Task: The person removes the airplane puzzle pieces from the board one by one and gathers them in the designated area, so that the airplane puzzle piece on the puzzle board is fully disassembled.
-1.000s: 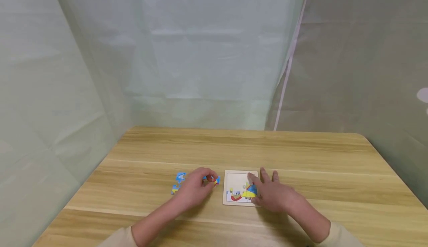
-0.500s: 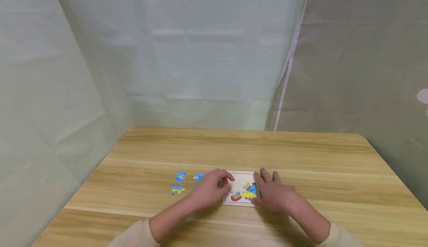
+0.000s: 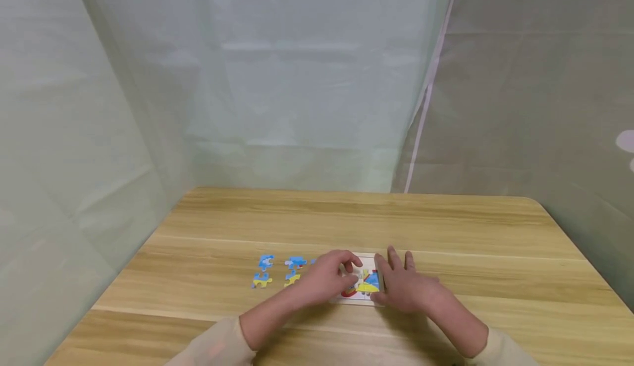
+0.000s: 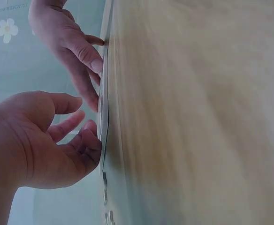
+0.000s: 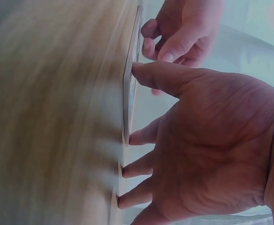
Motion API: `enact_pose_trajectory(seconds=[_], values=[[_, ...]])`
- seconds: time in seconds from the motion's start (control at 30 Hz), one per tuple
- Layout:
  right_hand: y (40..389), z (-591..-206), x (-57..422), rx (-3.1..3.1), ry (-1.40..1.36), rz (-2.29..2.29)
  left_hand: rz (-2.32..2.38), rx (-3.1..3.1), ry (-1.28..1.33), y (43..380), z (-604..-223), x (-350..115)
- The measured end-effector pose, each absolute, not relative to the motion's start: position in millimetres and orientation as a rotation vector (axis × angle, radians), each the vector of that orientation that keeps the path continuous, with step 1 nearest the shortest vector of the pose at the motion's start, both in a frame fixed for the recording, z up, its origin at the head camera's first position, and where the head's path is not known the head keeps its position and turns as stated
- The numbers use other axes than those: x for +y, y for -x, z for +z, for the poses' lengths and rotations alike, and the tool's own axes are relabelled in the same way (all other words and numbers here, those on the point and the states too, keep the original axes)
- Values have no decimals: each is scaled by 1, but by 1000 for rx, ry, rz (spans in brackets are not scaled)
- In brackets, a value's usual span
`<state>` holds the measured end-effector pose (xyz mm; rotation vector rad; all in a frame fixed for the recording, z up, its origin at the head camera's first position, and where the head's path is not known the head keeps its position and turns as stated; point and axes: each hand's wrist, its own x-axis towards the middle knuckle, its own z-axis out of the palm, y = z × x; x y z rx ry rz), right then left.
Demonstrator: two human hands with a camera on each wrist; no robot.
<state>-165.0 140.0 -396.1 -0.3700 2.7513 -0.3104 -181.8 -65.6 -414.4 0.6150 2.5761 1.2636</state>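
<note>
A shallow wooden puzzle tray (image 3: 364, 302) lies on the table under both hands. Its lower part carries a picture in blue, yellow and red (image 3: 367, 284). My left hand (image 3: 331, 277) is over the tray's left part, fingers loosely bent; no piece shows between thumb and fingers. In the left wrist view, that hand's lower fingers (image 4: 91, 140) are at the tray's edge. My right hand (image 3: 407, 283) is spread at the tray's right side. Thumb and index finger rest on the tray's edge, the other fingertips on the table, as the right wrist view shows.
Left of the tray lie loose jigsaw pieces: a blue one (image 3: 266, 262), a blue-and-yellow one (image 3: 261, 280), another blue one (image 3: 296, 262) and a yellow one (image 3: 291, 278) partly behind the left hand. The wooden table (image 3: 346, 217) ends at hanging cloth (image 3: 317, 91).
My left hand has moved right, from the loose pieces to over the tray, uncovering pieces behind it. The right index finger has drawn back from inside the tray to its right edge.
</note>
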Motion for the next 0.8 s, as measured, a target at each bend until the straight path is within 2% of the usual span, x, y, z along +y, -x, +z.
enact_pose_trajectory(seconds=[0.47,0.8], values=[[165,-395,140,2750,384,-304,965,2677,-622,187,-416,-54],[165,-396,139,2758,377,-327,1180,2595,-535,186,-419,-55]])
